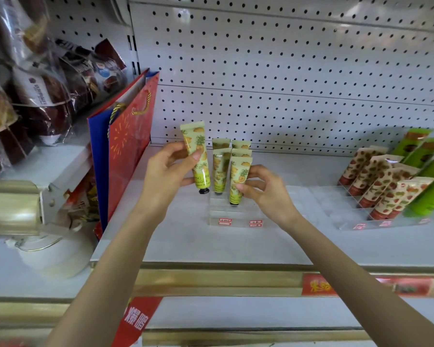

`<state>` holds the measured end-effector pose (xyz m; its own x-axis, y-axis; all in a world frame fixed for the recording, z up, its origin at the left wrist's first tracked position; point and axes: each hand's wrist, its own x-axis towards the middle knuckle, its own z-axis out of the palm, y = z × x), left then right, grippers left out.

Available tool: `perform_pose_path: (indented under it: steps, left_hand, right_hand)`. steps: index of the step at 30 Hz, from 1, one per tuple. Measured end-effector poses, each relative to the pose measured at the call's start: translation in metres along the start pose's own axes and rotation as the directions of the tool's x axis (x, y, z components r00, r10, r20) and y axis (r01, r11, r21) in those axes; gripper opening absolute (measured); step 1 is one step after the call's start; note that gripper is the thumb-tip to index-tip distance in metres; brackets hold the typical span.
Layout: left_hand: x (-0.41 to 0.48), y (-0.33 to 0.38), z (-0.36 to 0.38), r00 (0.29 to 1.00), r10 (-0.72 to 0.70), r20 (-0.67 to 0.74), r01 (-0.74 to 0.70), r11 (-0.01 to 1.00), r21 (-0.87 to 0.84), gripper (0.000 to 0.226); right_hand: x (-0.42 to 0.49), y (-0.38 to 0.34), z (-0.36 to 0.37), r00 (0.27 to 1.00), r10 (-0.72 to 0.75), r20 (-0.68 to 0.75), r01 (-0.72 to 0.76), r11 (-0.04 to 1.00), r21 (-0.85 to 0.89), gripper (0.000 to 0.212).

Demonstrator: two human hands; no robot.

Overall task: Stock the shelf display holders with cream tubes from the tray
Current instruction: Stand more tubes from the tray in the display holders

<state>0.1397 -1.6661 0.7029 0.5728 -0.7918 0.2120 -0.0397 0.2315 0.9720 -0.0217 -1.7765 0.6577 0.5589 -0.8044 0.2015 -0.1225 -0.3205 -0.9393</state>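
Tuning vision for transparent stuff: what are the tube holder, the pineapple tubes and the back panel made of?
Holder: clear rigid plastic, likely acrylic; the shelf shows through it and its edges glint.
Pineapple tubes: soft printed plastic or laminate with a satin finish; the tops are flat and crimped.
Back panel: probably painted metal pegboard; it has evenly spaced holes and a dull sheen.

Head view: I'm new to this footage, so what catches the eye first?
The two hands at centre: the left hand holds a pineapple tube up, and the right hand pinches the front tube in the clear holder. Strawberry tubes lean at far right; a red bag stands at left.
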Motion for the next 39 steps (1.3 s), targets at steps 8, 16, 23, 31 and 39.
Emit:
perform_pose_path:
  steps: [8,16,23,31,39]
  left_hand:
    - [-0.002,-0.002,0.000,1.000,0.002,0.003,-0.002,1.000,0.000,0.014]
    - [-0.006,0.002,0.004,1.000,0.007,0.019,-0.007,1.000,-0.012,0.016]
    - [-0.014,0.012,0.014,0.995,0.087,0.052,-0.085,0.996,-0.031,0.018]
    - [-0.021,0.015,0.022,0.976,0.178,0.124,-0.183,0.983,0.026,0.026]
    - [-0.020,0.010,0.018,0.973,0.196,0.125,-0.202,0.979,0.037,0.020]
  right_hand:
    - [-0.003,-0.002,-0.007,1.000,-0.010,-0.018,0.010,1.000,-0.003,0.023]
    - [-0.003,-0.019,-0.033,0.989,-0.021,-0.148,0.023,1.000,0.010,0.020]
    - [-0.005,-0.080,-0.031,0.962,-0.176,-0.208,0.210,0.965,0.156,0.007]
    - [-0.001,-0.118,-0.012,0.966,-0.244,0.087,0.241,0.970,0.045,0.013]
    - [0.009,-0.124,-0.017,0.961,-0.173,0.214,0.198,0.975,-0.103,0.010]
